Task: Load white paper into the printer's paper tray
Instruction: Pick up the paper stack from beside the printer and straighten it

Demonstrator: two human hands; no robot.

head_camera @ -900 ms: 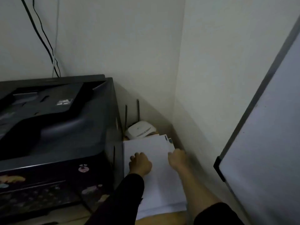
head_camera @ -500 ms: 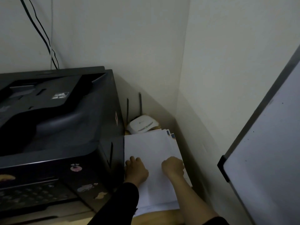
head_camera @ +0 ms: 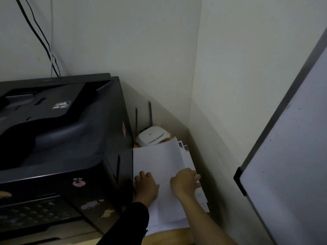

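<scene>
A stack of white paper (head_camera: 159,160) lies on a wooden surface in the gap between the black printer (head_camera: 58,138) and the right wall. My left hand (head_camera: 146,186) rests flat on the stack's left part, next to the printer's side. My right hand (head_camera: 184,183) curls over the stack's right edge, its fingers tucked around the sheets there. Printed sheets with blue marks (head_camera: 184,147) fan out under the white ones. The printer's paper tray cannot be made out.
A white router (head_camera: 153,136) with two upright antennas sits behind the stack in the corner. A whiteboard (head_camera: 292,156) leans close on the right. Black cables (head_camera: 44,41) run down the wall behind the printer. Stickers dot the printer's front.
My right hand has shifted from the top of the stack to its right edge and curled its fingers around the sheets. My left hand slid slightly left toward the printer. The view has drifted a little.
</scene>
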